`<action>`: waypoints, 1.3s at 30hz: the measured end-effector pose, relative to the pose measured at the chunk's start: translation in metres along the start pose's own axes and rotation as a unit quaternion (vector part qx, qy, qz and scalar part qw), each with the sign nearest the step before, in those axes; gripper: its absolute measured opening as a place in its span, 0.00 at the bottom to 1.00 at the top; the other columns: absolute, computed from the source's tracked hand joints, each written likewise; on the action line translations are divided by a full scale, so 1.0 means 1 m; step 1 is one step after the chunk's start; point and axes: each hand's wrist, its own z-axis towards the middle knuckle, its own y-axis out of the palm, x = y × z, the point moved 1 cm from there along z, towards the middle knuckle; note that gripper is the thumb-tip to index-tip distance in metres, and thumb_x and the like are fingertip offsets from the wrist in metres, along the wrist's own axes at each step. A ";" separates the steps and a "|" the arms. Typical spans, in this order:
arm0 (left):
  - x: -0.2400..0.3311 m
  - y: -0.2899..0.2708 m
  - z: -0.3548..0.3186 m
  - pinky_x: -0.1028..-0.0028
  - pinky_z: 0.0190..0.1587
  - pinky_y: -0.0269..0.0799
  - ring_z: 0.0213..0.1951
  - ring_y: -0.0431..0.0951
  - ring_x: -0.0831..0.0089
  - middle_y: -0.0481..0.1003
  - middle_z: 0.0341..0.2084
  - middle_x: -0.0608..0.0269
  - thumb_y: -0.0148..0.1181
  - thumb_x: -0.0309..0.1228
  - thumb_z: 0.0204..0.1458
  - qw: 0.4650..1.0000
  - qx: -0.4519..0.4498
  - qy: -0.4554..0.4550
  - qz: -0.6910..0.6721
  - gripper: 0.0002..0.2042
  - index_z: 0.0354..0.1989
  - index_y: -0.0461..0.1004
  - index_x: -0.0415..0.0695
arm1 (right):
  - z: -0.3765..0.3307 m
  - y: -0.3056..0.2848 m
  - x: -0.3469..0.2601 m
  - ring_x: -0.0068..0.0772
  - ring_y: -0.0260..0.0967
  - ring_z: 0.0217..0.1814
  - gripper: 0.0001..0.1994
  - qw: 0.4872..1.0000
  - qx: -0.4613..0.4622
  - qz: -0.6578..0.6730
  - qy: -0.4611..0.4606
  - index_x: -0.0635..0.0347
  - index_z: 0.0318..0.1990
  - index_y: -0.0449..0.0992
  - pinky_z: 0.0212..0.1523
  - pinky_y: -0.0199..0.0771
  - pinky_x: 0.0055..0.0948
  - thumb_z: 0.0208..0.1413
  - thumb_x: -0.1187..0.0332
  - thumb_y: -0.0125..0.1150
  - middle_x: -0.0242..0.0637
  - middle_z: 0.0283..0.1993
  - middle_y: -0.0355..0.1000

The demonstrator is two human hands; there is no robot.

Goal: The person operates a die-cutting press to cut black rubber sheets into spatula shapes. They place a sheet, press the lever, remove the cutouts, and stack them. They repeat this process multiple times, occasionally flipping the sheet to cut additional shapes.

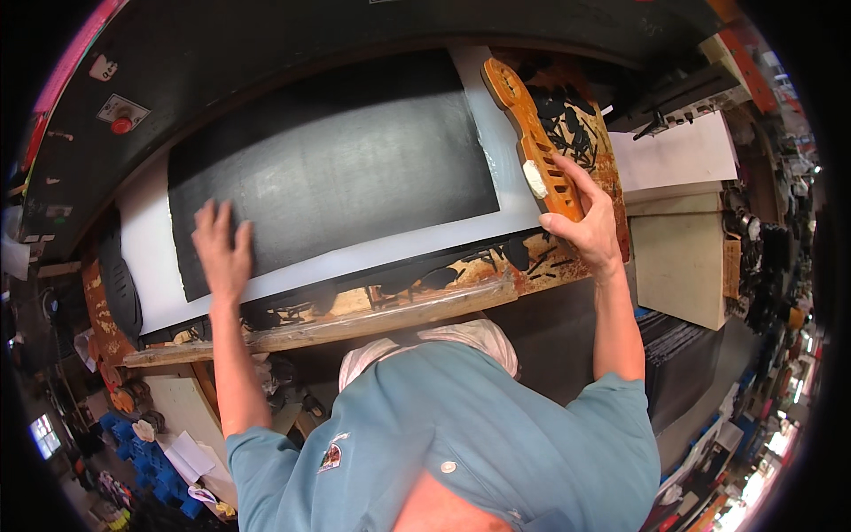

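A large black sheet (355, 151), smooth and slightly shiny, lies on a white board (152, 253). My left hand (222, 253) is over the sheet's near left corner, fingers spread and a little blurred. Whether it presses on the sheet I cannot tell. At the board's right edge my right hand (589, 226) grips the near end of an orange-brown, sole-shaped cutting die (525, 120), thumb on one side and fingers on the other. Slots run across the die's near half, and a white pad (535, 179) sits on its side. The die's underside is hidden.
Black cut scraps (567, 124) litter the worn bench right of the board and along its front. A dark machine body with a red button (121, 126) rises behind. A wooden rail (355, 321) edges the front. Pale boxes (678, 257) stand at right, blue crates (146, 461) lower left.
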 end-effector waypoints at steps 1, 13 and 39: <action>-0.024 0.001 -0.004 0.47 0.77 0.54 0.77 0.60 0.40 0.64 0.75 0.41 0.64 0.41 0.68 0.997 0.020 -0.075 0.028 0.26 0.72 0.73 0.46 | -0.004 0.004 -0.003 0.53 0.61 0.82 0.49 0.999 0.013 -0.035 -0.015 0.62 0.72 0.74 0.79 0.61 0.43 0.37 0.57 0.82 0.66 0.75 0.65; -0.106 0.008 0.013 0.50 0.64 0.73 0.56 0.80 0.36 0.81 0.53 0.31 0.64 0.43 0.66 0.972 0.126 -0.151 0.126 0.23 0.55 0.83 0.31 | -0.001 0.112 0.013 0.70 0.60 0.68 0.42 0.915 0.054 -0.360 -0.171 0.63 0.68 0.74 0.73 0.60 0.58 0.42 0.55 0.75 0.67 0.68 0.61; -0.103 -0.035 0.016 0.64 0.44 0.82 0.35 0.85 0.59 0.82 0.38 0.51 0.64 0.22 0.61 0.940 0.145 -0.248 -0.183 0.09 0.47 0.86 0.38 | 0.008 0.288 -0.083 0.58 0.63 0.77 0.43 0.982 -0.073 -0.129 -0.120 0.64 0.67 0.77 0.75 0.67 0.48 0.38 0.62 0.81 0.60 0.77 0.61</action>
